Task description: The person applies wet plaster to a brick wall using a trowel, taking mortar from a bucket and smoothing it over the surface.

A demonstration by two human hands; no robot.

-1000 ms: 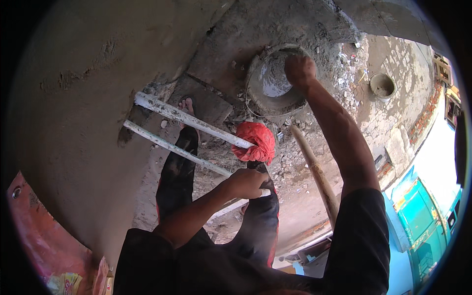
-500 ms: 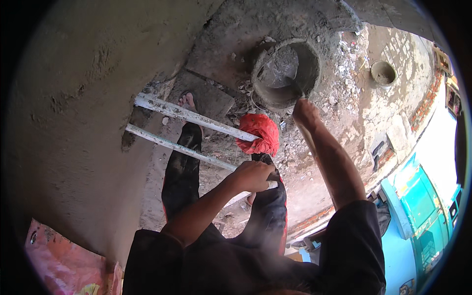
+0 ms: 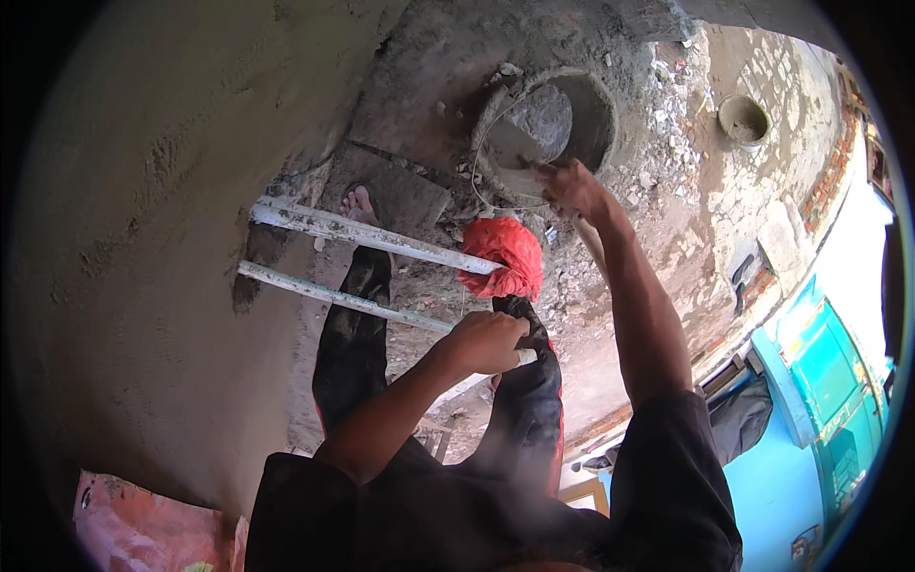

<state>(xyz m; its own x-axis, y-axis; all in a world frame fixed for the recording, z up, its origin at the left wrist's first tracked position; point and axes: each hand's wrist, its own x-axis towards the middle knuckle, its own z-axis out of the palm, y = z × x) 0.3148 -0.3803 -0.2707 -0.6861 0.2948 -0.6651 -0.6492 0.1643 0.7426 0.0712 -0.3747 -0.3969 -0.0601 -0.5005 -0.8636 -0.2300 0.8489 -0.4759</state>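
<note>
My left hand (image 3: pixel 490 341) is closed round the near end of a paint-spattered white pole (image 3: pixel 329 279), and the pole's pale tip shows past my fingers. My right hand (image 3: pixel 574 191) is at the near rim of a mortar-crusted bucket (image 3: pixel 613 129), fingers curled round a tool whose pale handle (image 3: pixel 590 246) runs back under my wrist. Its working end is hard to make out inside the bucket. Wet grey mortar (image 3: pixel 543 124) lies in there. A thin wire handle (image 3: pixel 478 157) hangs at the bucket's left side.
A thicker white pole (image 3: pixel 381 234) lies alongside, its end wrapped in red cloth (image 3: pixel 503 257). A grey plastered wall (image 3: pixel 172 286) fills the left. Farther right stands a smaller bucket (image 3: pixel 743 121). Rubble (image 3: pixel 672 143) litters the ground. My bare foot (image 3: pixel 357 204) is beside the thicker pole.
My right hand has moved slightly left and up over the bucket's rim, and its wrist has turned. The mortar in the bucket looks shifted. My left hand keeps its grip on the pole.
</note>
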